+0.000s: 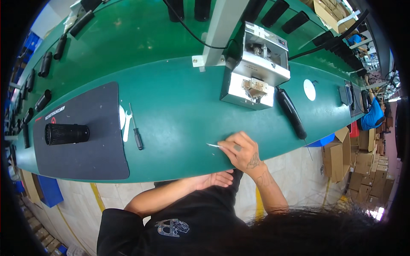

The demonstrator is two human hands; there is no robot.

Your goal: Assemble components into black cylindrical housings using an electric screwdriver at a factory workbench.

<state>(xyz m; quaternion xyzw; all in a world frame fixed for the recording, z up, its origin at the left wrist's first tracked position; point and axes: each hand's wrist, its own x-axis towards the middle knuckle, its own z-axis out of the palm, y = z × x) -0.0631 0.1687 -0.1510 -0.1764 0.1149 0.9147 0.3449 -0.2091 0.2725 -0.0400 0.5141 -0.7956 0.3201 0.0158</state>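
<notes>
My right hand (241,149) is closed just above the near edge of the bench. It pinches a thin, silvery, pointed strip (213,145) whose tip sticks out to the left; its kind does not show. Tiny pale bits lie on the green top just below that tip. My left hand (216,179) is at the bench's front edge, close to my body, palm turned up with the fingers loosely stretched. Nothing shows in it. Farther left on the bench lie a screwdriver (138,138) with a dark handle and a white open-ended wrench (127,126).
A metal machine (256,68) stands beyond my right hand, beside a white post (220,34). Right of it lies a black cylindrical tool (291,113) with a wire. A black perforated cylinder (67,134) rests on a dark mat (102,158). Several black tubes line the far side.
</notes>
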